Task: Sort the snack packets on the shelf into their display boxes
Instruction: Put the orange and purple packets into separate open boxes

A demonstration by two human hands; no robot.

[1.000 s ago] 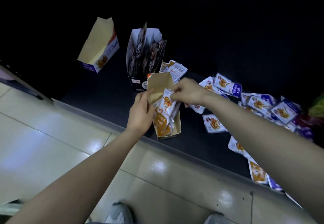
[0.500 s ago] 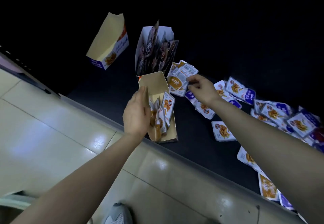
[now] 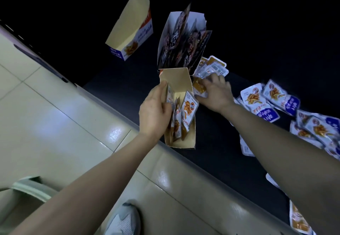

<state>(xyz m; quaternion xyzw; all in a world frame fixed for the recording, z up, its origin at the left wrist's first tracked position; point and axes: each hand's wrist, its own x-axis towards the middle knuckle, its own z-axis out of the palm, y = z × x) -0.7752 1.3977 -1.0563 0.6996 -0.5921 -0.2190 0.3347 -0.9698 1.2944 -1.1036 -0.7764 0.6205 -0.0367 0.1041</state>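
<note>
So my left hand (image 3: 155, 113) grips the side wall of the open cardboard box (image 3: 176, 82), tilted at the front lip of the shelf (image 3: 119, 91), with a few orange packets (image 3: 190, 109) standing inside. My right hand (image 3: 214, 93) lies on the loose orange pile (image 3: 199, 88) just beside it; too blurry to tell if it's pinching any. The pouches look slick and flat, so I'd pinch one by its edge and slide it in upright, bracing the flimsy card.

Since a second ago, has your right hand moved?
Yes. The right hand left the held box and reached farther back onto the shelf, onto the loose orange packets beside the standing box of dark packets.
</note>
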